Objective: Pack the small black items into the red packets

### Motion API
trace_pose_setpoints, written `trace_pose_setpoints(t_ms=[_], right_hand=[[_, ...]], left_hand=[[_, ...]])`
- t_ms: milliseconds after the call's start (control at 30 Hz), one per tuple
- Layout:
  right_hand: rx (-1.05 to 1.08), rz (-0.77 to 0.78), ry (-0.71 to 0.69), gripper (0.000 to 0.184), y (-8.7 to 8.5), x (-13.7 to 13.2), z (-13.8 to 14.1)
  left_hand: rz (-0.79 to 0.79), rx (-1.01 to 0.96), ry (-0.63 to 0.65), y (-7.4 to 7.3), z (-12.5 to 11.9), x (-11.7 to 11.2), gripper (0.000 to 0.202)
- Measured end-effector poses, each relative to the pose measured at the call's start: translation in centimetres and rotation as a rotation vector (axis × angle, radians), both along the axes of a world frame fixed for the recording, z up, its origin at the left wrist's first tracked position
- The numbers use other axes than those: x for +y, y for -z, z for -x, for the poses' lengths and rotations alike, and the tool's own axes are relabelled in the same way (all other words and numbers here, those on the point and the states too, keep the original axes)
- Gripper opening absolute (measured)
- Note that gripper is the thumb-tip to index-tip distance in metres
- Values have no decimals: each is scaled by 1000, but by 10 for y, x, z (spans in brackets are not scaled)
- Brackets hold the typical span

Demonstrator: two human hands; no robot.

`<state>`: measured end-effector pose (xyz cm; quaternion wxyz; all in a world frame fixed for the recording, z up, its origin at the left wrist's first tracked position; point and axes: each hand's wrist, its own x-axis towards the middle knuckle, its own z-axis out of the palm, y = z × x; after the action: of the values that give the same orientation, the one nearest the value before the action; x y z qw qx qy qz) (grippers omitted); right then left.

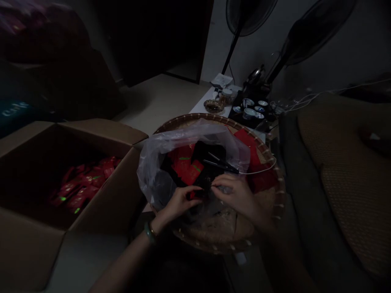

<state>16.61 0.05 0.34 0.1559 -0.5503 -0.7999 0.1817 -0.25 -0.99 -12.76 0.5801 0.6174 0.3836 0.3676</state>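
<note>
The scene is dim. My left hand (185,199), with bangles at its wrist, is over a round woven basket (210,244), thumb and fingers drawn together. Facing it, my right hand (236,195) pinches with its fingertips. Anything between the fingers is too small and dark to make out. Just beyond them lies a black two-armed tool (224,166) with a white cord, like a hair straightener. An open clear plastic bag (152,162) sits in the basket, holding dark loose material (210,151) and red packets (185,162) with green marks.
At left stands an open cardboard box (100,203) with many red packets (88,183) inside. Red sheets (256,158) lie along the basket's right side. Behind are a tea tray with small cups (249,113), a glass ashtray (214,106) and two fans (252,16). A woven-covered seat (351,162) is at right.
</note>
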Motion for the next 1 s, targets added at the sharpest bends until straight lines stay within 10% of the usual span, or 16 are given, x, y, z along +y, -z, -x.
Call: trace_pose_setpoints(t_ms=[133,367,533,1000], right_hand=[[-133,-113,138,18,-3,-1,-13],[-6,119,-199,43,5,-17,-2],[145,201,24,7,32,-6,4],[426,302,319,19,81,21,-1]], left_hand=[[-15,-54,22,-3,4,1,33],[4,-111,39,-15,7,-1,32],[207,-170,100,-17,5,-1,34],[532,-325,85,-6,-5,9,50]])
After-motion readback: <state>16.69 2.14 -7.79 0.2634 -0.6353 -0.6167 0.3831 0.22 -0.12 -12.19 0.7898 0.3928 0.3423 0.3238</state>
